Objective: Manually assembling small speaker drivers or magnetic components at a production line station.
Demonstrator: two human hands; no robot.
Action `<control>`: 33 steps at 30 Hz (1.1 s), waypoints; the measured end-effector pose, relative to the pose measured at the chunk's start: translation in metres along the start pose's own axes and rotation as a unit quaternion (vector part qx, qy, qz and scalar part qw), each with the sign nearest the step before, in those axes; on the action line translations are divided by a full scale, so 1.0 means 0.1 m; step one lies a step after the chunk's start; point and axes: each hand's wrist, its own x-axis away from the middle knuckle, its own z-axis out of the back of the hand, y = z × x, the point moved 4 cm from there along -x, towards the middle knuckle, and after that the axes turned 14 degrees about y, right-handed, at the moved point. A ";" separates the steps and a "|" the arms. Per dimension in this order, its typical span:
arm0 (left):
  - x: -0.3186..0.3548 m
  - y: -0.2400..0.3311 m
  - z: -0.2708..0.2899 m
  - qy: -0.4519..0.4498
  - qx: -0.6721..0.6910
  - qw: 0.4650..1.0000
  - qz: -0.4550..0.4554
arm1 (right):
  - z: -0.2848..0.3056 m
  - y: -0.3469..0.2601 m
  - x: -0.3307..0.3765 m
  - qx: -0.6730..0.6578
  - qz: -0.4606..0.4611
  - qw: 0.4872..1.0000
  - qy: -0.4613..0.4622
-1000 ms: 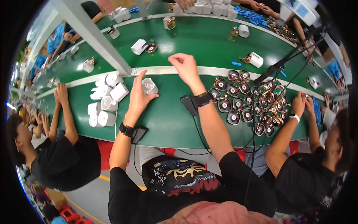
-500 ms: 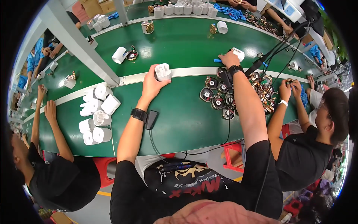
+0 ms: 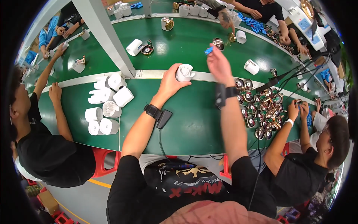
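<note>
My left hand (image 3: 173, 81) is wrapped round a white plastic housing (image 3: 184, 72), its open, notched end facing up, above the metal rail. My right hand (image 3: 219, 66), slightly blurred, is raised over the conveyor with its fingers closed on a blue cylindrical battery (image 3: 209, 50). Just beyond those fingertips is a round dark-and-copper speaker assembly (image 3: 218, 44); whether it is joined to the battery I cannot tell. On the belt, right of this hand, lies another white housing (image 3: 251, 67).
White housings (image 3: 109, 126) stand grouped at the left of the green table (image 3: 179, 123). Many speaker assemblies (image 3: 266, 108) are heaped at the right, near black cables (image 3: 291, 78). A metal post (image 3: 108, 41) rises at left. Co-workers sit on both sides; another person's hand (image 3: 225, 18) reaches over the far belt.
My right hand has come left and inward from beside the belt's white housing, bringing the blue battery. My left hand still grips its housing. The view has shifted, and a far co-worker's hand has appeared.
</note>
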 end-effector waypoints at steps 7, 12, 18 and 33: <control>-0.08 0.07 0.00 -0.106 0.122 0.985 0.063 | -0.28 0.53 0.33 0.455 0.421 0.784 0.038; -0.08 0.01 0.06 -0.130 0.123 0.981 0.072 | -0.50 0.42 0.43 0.489 0.454 0.745 -0.013; -0.13 0.07 0.09 -0.177 0.143 0.970 0.088 | -0.60 0.40 0.50 0.526 0.461 0.712 -0.057; -0.13 0.09 0.08 -0.218 0.124 0.963 0.102 | -0.60 0.26 0.59 0.599 0.408 0.687 -0.046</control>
